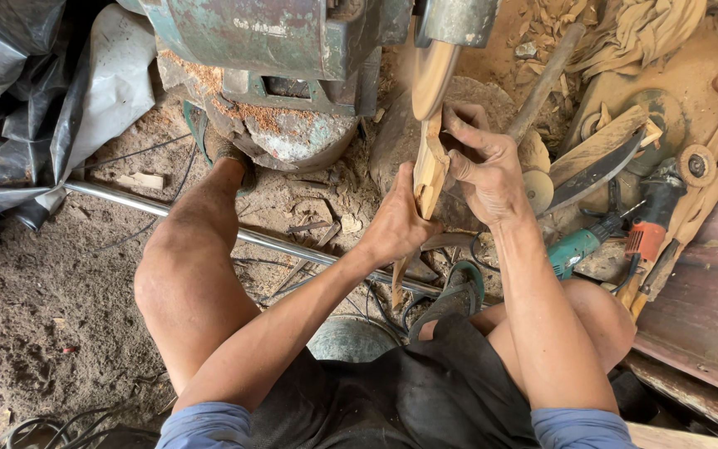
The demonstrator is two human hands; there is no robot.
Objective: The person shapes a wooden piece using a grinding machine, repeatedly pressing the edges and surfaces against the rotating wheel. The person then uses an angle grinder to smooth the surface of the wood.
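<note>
Nearest me, my left hand (396, 220) is wrapped around the lower part of the carved wooden piece (430, 170), fingers pressed tight on it. My right hand (485, 170) pinches its upper part from the other side. The piece stands upright, its top touching the spinning sanding disc (434, 76) of the green machine (284, 50). Beyond, a curved blade (596, 173) lies on the sawdust-covered ground (51, 283).
</note>
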